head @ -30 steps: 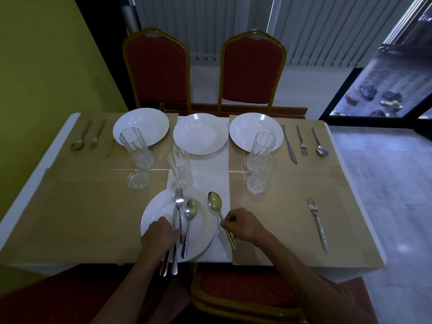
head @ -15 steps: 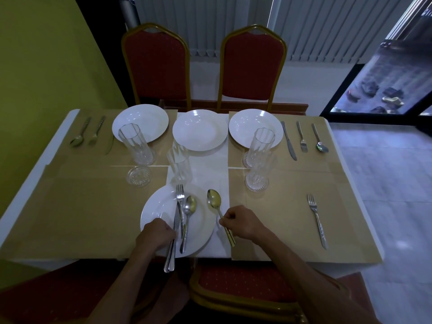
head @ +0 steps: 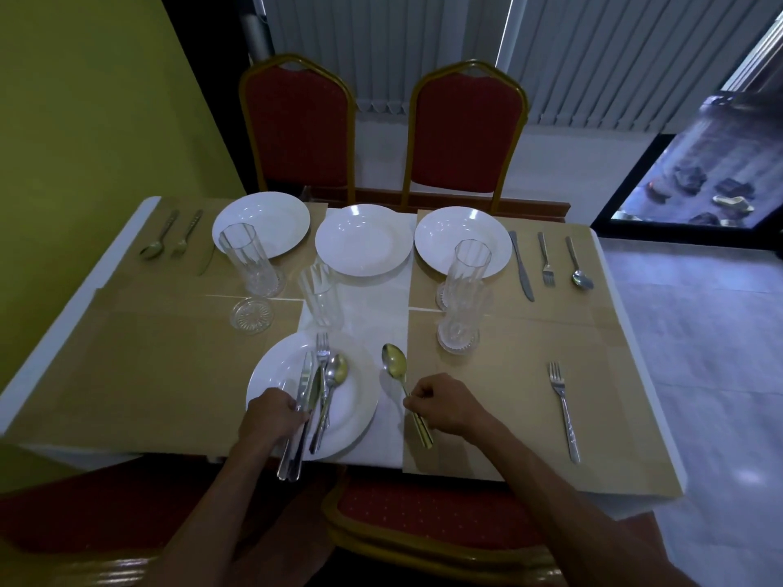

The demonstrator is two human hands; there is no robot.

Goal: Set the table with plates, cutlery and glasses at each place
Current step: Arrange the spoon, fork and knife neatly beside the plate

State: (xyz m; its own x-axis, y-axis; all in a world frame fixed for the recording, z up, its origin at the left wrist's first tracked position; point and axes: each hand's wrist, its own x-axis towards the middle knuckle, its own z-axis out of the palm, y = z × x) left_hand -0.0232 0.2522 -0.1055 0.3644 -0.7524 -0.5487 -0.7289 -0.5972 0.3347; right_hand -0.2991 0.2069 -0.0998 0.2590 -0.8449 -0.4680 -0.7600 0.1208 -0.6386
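A white plate (head: pixel 356 400) sits at the table's near edge with a fork (head: pixel 323 349) and a spoon (head: pixel 337 372) lying on it. My left hand (head: pixel 271 415) grips two knives (head: pixel 306 385) over that plate; their handles stick out past the table edge. To the right of the plate my right hand (head: pixel 445 402) is closed on the handle of a gold spoon (head: pixel 395 366), whose bowl lies on the white cloth. Three more white plates (head: pixel 363 241) line the far side. A lone fork (head: pixel 562 406) lies at the near right.
Tall clear glasses stand at the far left (head: pixel 248 260), the middle (head: pixel 322 296) and the right (head: pixel 466 281), some upside down. Cutlery sets lie at the far left (head: pixel 178 239) and far right (head: pixel 546 260). Red chairs (head: pixel 464 133) stand behind the table; another is below me.
My left hand has drawn the knives slightly toward me and to the left on the plate. My right hand has stayed on the gold spoon's handle, nearly still.
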